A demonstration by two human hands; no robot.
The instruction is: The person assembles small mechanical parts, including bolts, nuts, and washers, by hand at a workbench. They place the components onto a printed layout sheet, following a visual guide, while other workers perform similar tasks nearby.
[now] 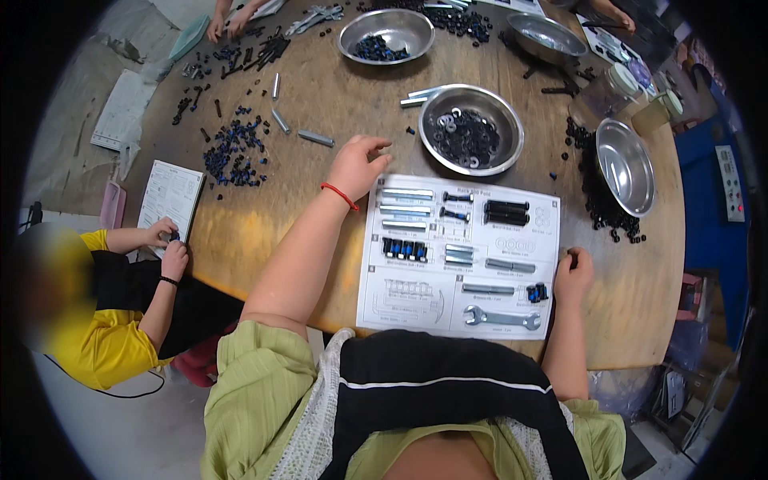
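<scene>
My left hand [360, 166] is open above the table, just past the sheet's upper left corner, fingers stretched toward a steel bowl [506, 160] of dark nuts or washers and a few bright rings. It holds nothing. Beside the right edge of a printed sheet [416, 324] rests my right hand [574, 272], its fingers curled in with nothing visible in them. On the sheet are metal rods [408, 211], black bolts with blue threads [406, 250], black cylinders [506, 212] and an open-ended wrench [502, 318]; whether each is real or pictured is hard to tell.
Loose blue-black bolts [234, 150] and silver tubes [316, 138] lie to the left. Another steel bowl [626, 168] stands right among black nuts; one with bolts [386, 22] is farther back. A co-worker in yellow [132, 348] handles a small part at left. Lidded jars [606, 94] stand back right.
</scene>
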